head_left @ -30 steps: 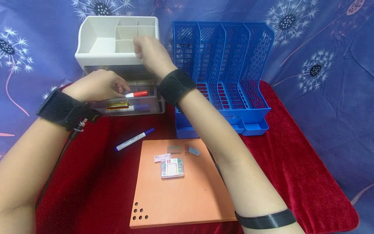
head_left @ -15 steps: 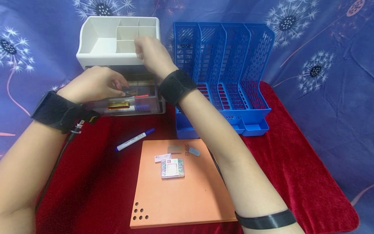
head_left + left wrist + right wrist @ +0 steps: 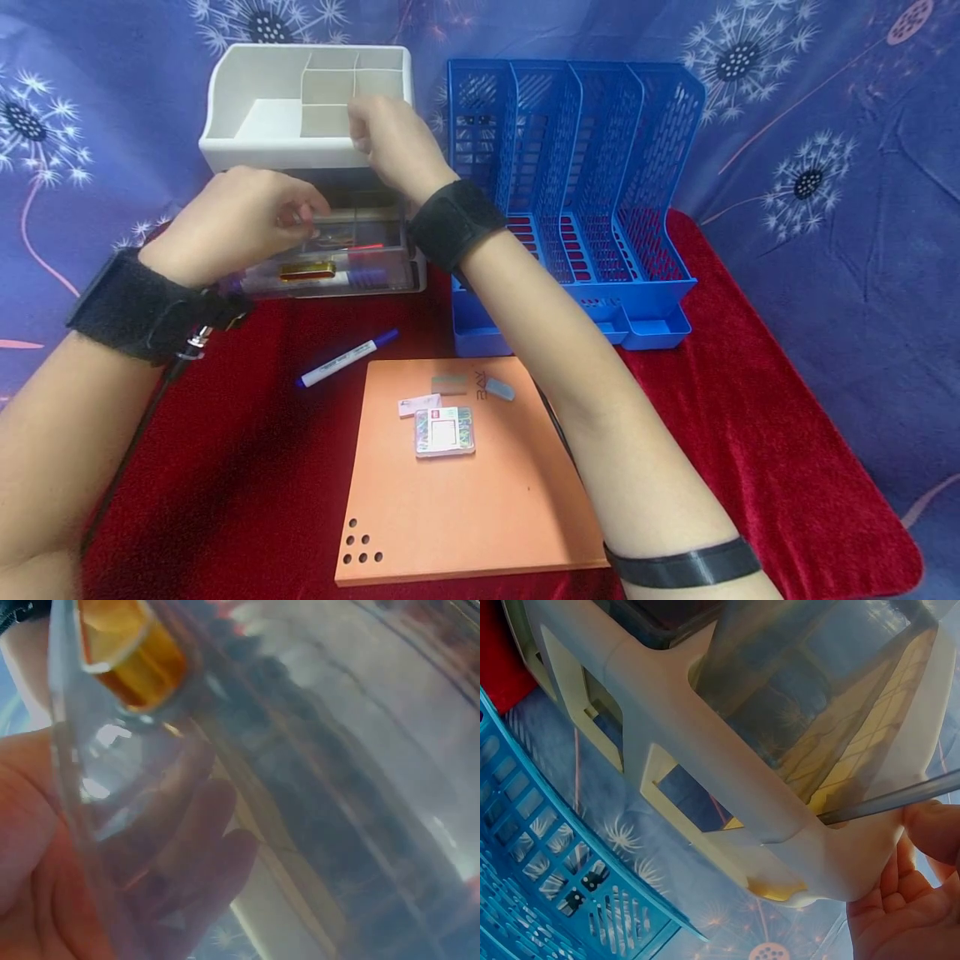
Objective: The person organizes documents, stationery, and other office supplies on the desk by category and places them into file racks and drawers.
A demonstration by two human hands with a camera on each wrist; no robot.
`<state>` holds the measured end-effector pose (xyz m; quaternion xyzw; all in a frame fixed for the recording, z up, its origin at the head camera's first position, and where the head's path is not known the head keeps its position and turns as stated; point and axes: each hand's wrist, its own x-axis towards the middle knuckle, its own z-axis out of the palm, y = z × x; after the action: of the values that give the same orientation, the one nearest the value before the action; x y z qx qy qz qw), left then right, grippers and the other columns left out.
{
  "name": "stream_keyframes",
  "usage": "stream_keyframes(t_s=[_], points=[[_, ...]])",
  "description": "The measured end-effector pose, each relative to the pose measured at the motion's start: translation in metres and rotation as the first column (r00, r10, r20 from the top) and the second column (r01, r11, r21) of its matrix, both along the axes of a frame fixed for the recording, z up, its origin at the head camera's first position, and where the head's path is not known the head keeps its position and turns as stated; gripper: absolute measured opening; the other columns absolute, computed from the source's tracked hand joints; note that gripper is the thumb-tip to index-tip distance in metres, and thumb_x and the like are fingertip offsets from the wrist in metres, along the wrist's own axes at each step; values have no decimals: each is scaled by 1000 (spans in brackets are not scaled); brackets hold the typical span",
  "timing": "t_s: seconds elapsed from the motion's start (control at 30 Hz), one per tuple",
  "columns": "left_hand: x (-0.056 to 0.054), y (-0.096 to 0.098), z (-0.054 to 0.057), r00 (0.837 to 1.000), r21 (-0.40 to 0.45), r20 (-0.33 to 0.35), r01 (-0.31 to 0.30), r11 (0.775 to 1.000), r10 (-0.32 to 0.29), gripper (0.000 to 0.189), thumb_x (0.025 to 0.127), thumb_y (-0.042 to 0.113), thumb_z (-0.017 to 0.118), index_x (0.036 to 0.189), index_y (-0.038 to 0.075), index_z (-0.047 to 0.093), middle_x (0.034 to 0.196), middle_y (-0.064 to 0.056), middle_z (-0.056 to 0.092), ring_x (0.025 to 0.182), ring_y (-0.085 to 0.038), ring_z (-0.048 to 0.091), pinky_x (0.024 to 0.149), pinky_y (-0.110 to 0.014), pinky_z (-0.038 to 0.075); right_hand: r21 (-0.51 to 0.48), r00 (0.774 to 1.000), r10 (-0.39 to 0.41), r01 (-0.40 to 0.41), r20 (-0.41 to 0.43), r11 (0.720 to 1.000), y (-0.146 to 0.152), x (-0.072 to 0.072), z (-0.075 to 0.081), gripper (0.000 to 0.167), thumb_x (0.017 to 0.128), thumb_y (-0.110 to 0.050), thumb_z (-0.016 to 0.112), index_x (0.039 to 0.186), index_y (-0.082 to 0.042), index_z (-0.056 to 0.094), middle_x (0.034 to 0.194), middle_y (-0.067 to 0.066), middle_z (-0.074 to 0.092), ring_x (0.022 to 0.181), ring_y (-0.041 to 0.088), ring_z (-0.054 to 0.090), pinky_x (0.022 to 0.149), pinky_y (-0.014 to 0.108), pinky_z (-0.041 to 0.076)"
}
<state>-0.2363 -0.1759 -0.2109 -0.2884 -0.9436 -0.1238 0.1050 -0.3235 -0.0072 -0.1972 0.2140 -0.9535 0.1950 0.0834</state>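
Observation:
At the white desk organizer (image 3: 285, 154), my right hand (image 3: 393, 137) grips the front rim near the right corner, with the fingers curled at its edge in the right wrist view. Below, a clear drawer (image 3: 262, 287) is pulled out. My left hand (image 3: 236, 212) hovers over its left part, fingers loosely bent, nothing visible between them. In the left wrist view, its fingers (image 3: 225, 847) show through the clear plastic. A red-capped marker (image 3: 367, 247) lies inside, partly hidden. Lower down show a gold-coloured item (image 3: 307, 271) and a blue-capped marker (image 3: 367, 277).
A blue file rack (image 3: 570, 167) stands right of the organizer. On the red cloth (image 3: 247, 417) lies a blue marker (image 3: 347, 358). An orange board (image 3: 480, 517) carries a small clear box (image 3: 444, 432), an eraser-like block (image 3: 420, 406) and other small pieces.
My left hand has let go of the red-capped marker, which now lies lower in the drawer, and has drawn back up and left. My right hand stays on the rim.

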Motion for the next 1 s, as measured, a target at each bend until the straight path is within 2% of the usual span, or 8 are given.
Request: stream_keyframes(t_s=[0.3,0.6,1.0], points=[[11,5,3,1000,33,-26,-11,999,11,22,76,-4,62,95,3,70,84,-13,70,81,-30,65,73,-47,46,-24,1000,9,-9,-10,1000,1,1,0,26,79,9,49,81,-16,50,90,-3,56,85,11,49,72,22,39],[21,8,5,998,46,-62,-4,999,7,21,79,-1,64,99,4,70,91,-15,70,85,-32,64,76,-49,46,-5,1000,-8,8,-3,1000,0,2,0,21,81,5,52,91,-14,56,95,-4,58,88,11,51,76,23,40],[39,17,12,992,37,-127,31,999,-27,21,79,-2,66,99,5,69,90,-14,69,85,-32,63,74,-50,46,-10,1000,-12,12,22,1000,-1,0,-1,24,82,6,53,95,-14,57,97,-4,59,90,10,51,78,22,41]])
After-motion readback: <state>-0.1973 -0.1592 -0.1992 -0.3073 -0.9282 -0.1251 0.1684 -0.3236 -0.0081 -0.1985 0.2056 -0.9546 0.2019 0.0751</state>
